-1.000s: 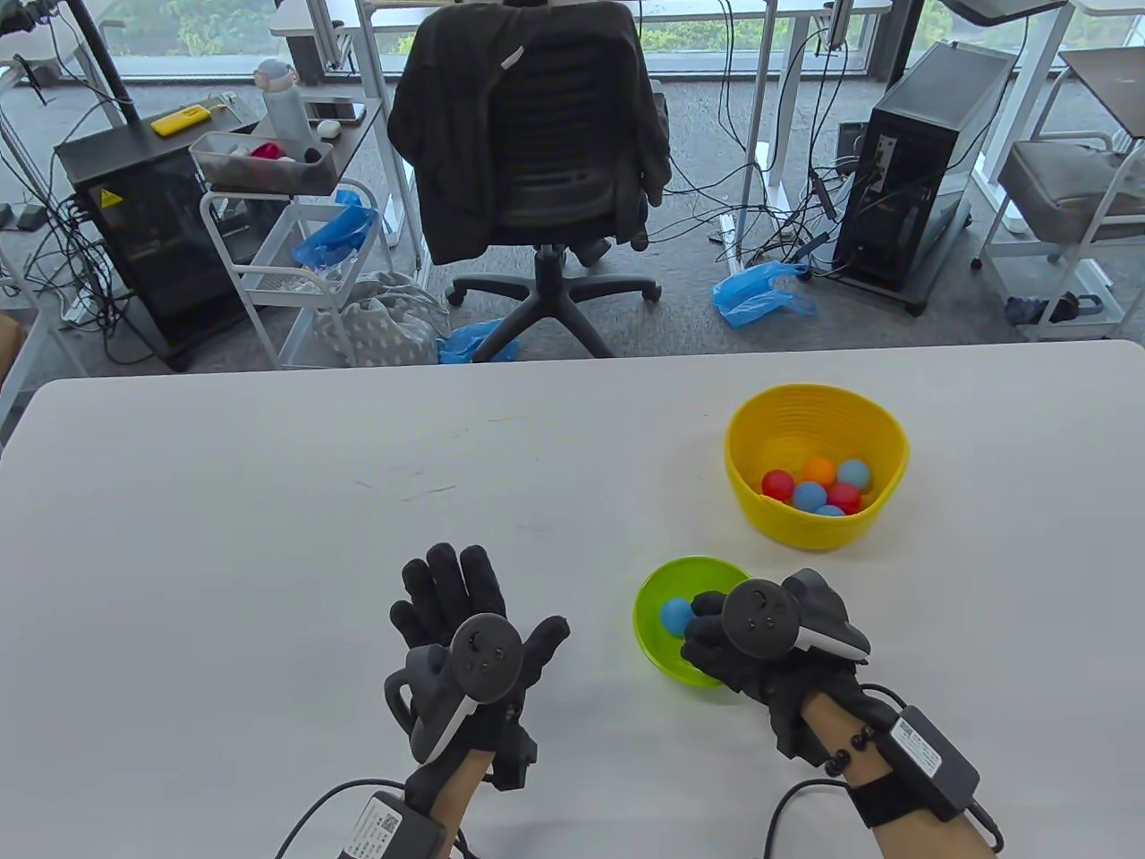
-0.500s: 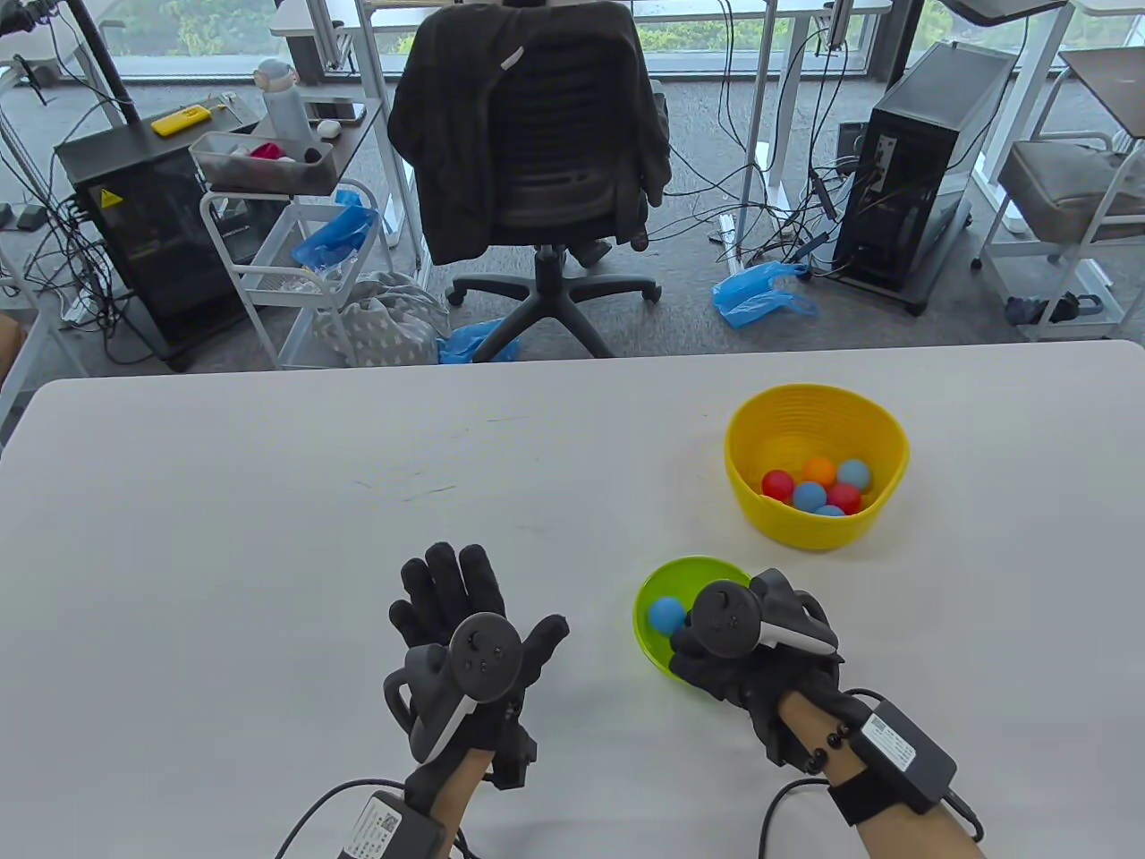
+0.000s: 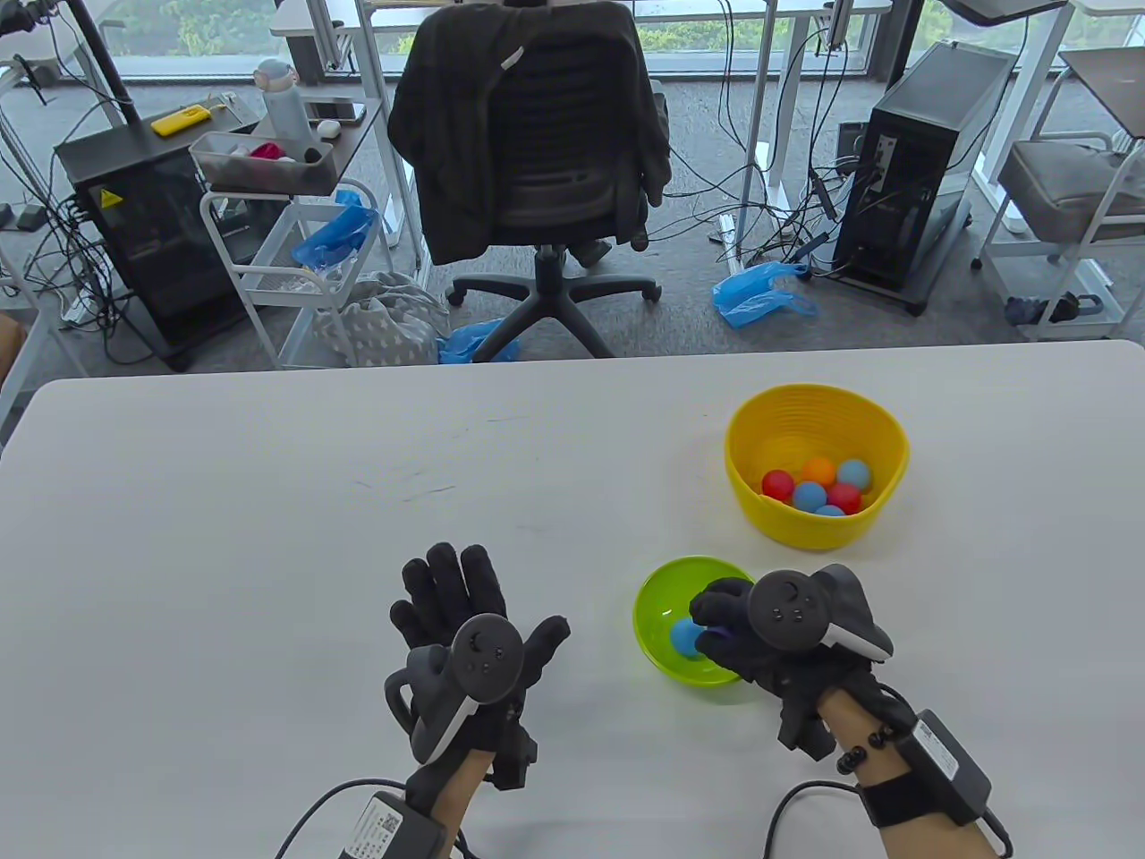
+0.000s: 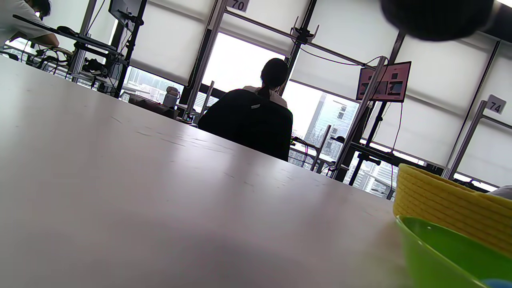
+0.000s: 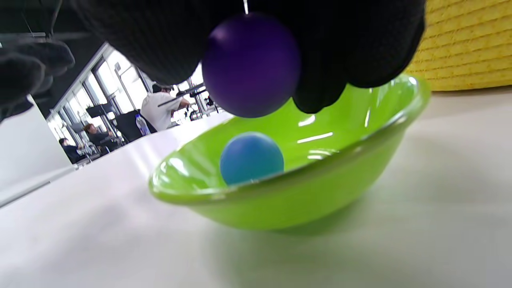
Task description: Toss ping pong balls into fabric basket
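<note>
The right hand in its black glove is over the small shiny green plastic bowl. Its fingers are closed around a little purple ping pong ball, holding it just above the bowl. One light blue ping pong ball sits at the bottom of the green bowl.

The left hand in its black glove rests flat on the white table, fingers spread wide, holding nothing. It is well apart from the green bowl, off to that bowl's left.

Behind the green bowl, farther from the person, stands the round yellow fabric basket with ribbed sides. Inside it lie several ping pong balls: red, orange and blue ones, all bunched together.

Past the table stands a black office chair with a dark jacket hanging over its back.
</note>
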`<state>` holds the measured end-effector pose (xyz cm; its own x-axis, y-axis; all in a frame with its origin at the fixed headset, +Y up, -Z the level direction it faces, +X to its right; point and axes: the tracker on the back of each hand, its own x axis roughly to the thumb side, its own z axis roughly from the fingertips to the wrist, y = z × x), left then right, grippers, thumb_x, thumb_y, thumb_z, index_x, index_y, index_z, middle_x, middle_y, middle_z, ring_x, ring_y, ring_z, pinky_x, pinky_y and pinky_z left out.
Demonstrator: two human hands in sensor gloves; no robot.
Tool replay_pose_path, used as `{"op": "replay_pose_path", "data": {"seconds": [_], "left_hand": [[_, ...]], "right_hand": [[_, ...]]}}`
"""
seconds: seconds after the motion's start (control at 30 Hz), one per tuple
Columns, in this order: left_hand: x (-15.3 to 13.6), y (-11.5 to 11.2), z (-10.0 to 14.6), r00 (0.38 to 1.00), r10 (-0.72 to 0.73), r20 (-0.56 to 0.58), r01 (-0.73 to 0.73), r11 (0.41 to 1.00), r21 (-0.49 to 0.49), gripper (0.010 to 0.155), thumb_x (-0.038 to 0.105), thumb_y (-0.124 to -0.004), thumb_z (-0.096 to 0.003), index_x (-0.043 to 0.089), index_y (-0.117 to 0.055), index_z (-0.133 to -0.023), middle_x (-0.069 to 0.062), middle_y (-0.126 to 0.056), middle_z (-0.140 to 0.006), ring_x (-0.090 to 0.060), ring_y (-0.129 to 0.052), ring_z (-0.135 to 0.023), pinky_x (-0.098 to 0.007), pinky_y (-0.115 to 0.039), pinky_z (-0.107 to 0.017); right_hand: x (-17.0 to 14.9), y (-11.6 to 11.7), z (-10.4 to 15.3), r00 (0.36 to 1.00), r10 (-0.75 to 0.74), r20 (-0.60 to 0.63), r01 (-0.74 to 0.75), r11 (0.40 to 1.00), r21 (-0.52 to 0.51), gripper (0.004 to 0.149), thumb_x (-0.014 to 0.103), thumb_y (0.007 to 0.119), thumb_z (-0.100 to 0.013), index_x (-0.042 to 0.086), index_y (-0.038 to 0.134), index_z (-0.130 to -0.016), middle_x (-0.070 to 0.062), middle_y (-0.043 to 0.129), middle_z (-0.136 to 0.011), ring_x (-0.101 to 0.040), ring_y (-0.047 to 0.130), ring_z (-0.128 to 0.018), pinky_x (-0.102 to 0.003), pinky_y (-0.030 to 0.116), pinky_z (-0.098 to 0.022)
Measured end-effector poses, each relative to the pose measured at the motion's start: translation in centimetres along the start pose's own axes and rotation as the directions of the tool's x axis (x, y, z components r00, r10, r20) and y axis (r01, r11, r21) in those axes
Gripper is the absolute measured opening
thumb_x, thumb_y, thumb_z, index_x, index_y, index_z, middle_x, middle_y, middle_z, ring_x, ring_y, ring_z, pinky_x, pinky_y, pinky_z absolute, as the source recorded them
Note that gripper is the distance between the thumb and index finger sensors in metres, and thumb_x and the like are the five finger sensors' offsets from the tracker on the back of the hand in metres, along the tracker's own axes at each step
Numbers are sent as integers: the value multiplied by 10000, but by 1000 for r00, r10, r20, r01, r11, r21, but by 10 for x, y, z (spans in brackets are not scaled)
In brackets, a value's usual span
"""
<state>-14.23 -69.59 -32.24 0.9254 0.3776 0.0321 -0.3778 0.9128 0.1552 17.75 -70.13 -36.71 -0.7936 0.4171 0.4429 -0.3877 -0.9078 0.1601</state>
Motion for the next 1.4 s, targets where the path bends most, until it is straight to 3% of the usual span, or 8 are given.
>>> {"op": "replay_pose_path", "data": {"seconds": [0.2,0.4,0.7,0.97,1.07,1.13,1.27,1.4], "left_hand": [[0,0,0,1000,-2,0,2,1000,-1,1064,641,-737,-423,74,-201,-1146,-231,-26,-1193,-538,-17,-1058,-762,-119,-713],[0,0,0,1000,-10,-1,10,1000,0,1064,643,-735,-423,73,-202,-1147,-235,-28,-1192,-541,-18,-1057,-763,-122,-712],[0,1,0,1000,-22,-9,22,1000,1,1067,644,-734,-424,71,-198,-1147,-234,-28,-1193,-540,-18,-1058,-763,-122,-713],[1,2,0,999,-34,-15,34,999,11,1066,645,-733,-425,73,-197,-1147,-235,-25,-1193,-541,-16,-1058,-763,-121,-712],[1,2,0,999,-34,-17,34,999,15,1067,645,-733,-425,72,-196,-1147,-235,-25,-1193,-540,-16,-1058,-763,-121,-712],[0,2,0,999,-38,-18,38,999,18,1068,645,-733,-424,71,-196,-1147,-236,-25,-1193,-540,-17,-1058,-763,-122,-712],[0,2,0,999,-40,-20,40,999,18,1067,646,-732,-425,72,-195,-1147,-236,-25,-1192,-541,-16,-1057,-763,-122,-712],[0,2,0,999,-36,-19,36,999,17,1066,645,-732,-426,73,-195,-1147,-234,-24,-1193,-540,-14,-1058,-763,-121,-712]], "right_hand": [[-17,-24,13,970,-242,36,244,957,-159,524,382,845,-509,127,778,-962,-224,795,-980,-413,949,-686,-532,833,-504],[-36,-36,19,892,-446,70,448,859,-248,501,400,823,-522,157,791,-959,-208,837,-948,-397,973,-647,-515,854,-473],[-70,-41,20,701,-710,66,682,641,-352,502,425,790,-553,163,760,-980,-188,827,-959,-368,980,-653,-482,873,-475],[-107,-38,21,446,-894,49,791,368,-488,512,456,733,-602,170,685,-1025,-178,771,-997,-332,964,-701,-440,879,-517],[-117,-37,21,387,-921,45,799,310,-515,524,461,717,-615,166,651,-1043,-176,743,-1015,-326,949,-730,-435,873,-540],[-123,-36,20,359,-933,42,810,289,-511,579,470,699,-625,145,566,-1085,-198,669,-1056,-337,904,-797,-443,848,-596],[-124,-32,16,262,-961,90,864,192,-465,838,495,627,-644,-4,155,-1124,-365,334,-1114,-468,644,-992,-527,669,-736],[-122,-34,14,267,-957,109,882,198,-427,891,497,571,-651,-60,11,-1063,-424,197,-1077,-509,523,-1018,-544,598,-753]]}}
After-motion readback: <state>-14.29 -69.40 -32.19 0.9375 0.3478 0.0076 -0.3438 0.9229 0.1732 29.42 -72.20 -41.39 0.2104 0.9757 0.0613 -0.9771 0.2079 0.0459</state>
